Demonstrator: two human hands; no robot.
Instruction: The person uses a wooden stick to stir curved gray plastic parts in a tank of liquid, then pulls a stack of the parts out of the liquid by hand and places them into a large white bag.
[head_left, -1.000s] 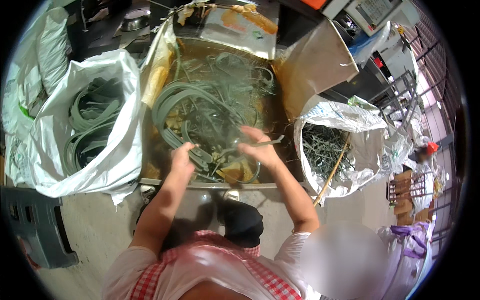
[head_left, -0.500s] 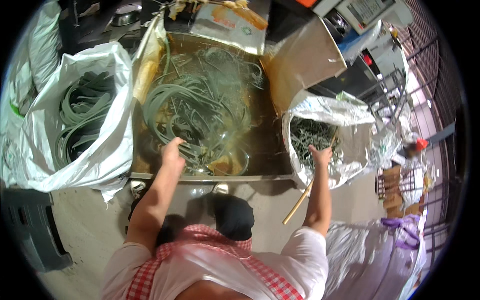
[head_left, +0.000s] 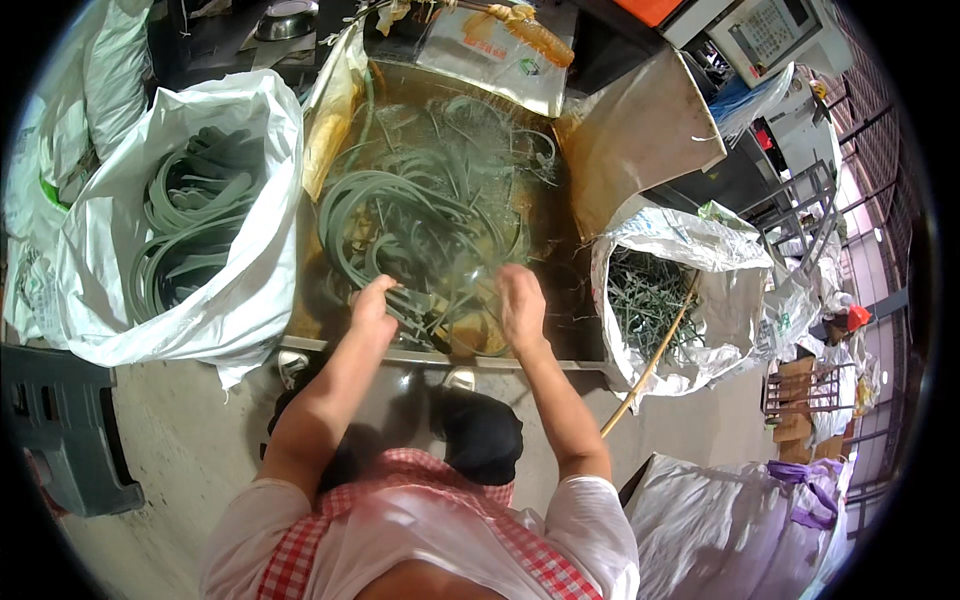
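Coiled grey-green flexible strips lie in the cloudy brown water of a wide tank in front of me. At the near side of that heap my left hand is closed on the end of the strips, where thinner pieces and loose ends stick out. Over the tank, to the right of those ends, is my right hand. Its fingers bend forward and down, blurred and partly turned from sight. I see no strip in it, and its grip is unclear.
To the left stands a white woven sack with looped grey-green strips. On the right, another sack holds thin green scraps, with a wooden stick leaning in it. A dark plastic stool and a pale covered bundle flank me.
My right hand has moved left from the scrap sack to over the tank. My left hand stays on the strips. The whole view has shifted slightly to the right.
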